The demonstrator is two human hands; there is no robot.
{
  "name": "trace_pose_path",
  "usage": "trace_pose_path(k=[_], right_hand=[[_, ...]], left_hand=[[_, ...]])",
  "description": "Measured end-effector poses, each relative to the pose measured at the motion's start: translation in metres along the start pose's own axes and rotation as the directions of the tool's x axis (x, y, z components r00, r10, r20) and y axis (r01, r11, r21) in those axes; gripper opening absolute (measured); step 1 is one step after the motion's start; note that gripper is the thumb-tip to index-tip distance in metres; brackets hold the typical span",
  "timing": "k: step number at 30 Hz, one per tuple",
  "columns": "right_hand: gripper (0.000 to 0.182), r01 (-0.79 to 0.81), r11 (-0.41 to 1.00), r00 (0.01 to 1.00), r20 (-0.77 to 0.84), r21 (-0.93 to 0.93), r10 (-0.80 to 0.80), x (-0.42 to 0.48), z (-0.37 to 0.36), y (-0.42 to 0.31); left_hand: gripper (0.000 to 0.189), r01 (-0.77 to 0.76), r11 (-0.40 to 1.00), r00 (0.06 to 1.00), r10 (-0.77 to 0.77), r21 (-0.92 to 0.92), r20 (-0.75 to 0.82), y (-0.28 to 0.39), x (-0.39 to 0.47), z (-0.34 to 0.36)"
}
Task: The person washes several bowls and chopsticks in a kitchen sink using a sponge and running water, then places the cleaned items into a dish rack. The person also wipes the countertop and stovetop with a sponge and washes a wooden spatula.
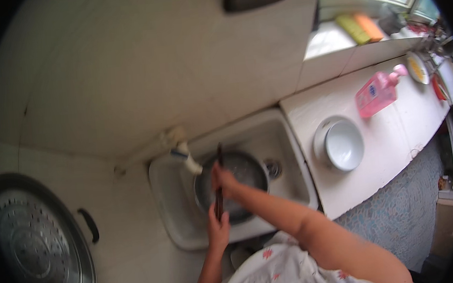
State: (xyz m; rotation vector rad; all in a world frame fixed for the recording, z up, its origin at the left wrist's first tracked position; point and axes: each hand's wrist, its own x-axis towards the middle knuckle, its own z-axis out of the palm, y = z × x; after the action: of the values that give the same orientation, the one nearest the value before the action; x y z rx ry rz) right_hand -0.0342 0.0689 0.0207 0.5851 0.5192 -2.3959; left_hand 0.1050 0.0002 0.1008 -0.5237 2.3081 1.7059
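Observation:
My left hand grips the lower end of some dark brown sticks, apparently chopsticks. Farther up, my right hand is closed around the same sticks, whose far end sticks out past its fingers. Both hands are over a round metal basin that appears to hold water. This basin rests in a pale rectangular sink, beside the drain. Close to my right hand, a cream faucet with a blue lever points toward the basin. Motion blur hides how many sticks there are.
White bowls, one on another, sit on the counter right of the sink. Behind them stands a pink pump bottle. A perforated metal steamer tray is at left. Green and orange sponges lie on the windowsill.

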Motion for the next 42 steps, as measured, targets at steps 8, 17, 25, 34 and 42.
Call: trace_pose_path(k=[8, 17, 25, 34, 42], right_hand=[[0.039, -0.132, 0.988, 0.984, -0.128, -0.074, 0.122, -0.014, 0.028, -0.004], [0.042, -0.278, 0.953, 0.936, -0.188, 0.118, 0.296, -0.022, 0.047, 0.015], [0.039, 0.002, 0.995, 0.967, -0.255, 0.100, 0.024, 0.014, 0.039, -0.015], [0.030, 0.188, 0.815, 0.753, -0.452, -0.548, -0.478, 0.001, 0.030, 0.046], [0.027, 0.045, 0.999, 0.985, -0.165, 0.023, -0.040, 0.003, 0.037, -0.014]], left_hand=[[0.027, 0.447, 0.773, 0.892, -0.427, -0.450, 0.151, 0.024, -0.008, -0.004], [0.030, 0.510, 0.614, 0.846, -0.483, -0.602, 0.225, 0.027, -0.006, -0.027], [0.029, 0.365, 0.925, 0.927, -0.371, -0.103, -0.049, 0.024, -0.023, -0.033], [0.022, -0.346, 0.630, 0.818, 0.566, 0.696, -0.105, -0.018, 0.013, -0.024], [0.029, 0.545, 0.508, 0.833, -0.415, -0.667, 0.364, 0.031, -0.019, -0.039]])
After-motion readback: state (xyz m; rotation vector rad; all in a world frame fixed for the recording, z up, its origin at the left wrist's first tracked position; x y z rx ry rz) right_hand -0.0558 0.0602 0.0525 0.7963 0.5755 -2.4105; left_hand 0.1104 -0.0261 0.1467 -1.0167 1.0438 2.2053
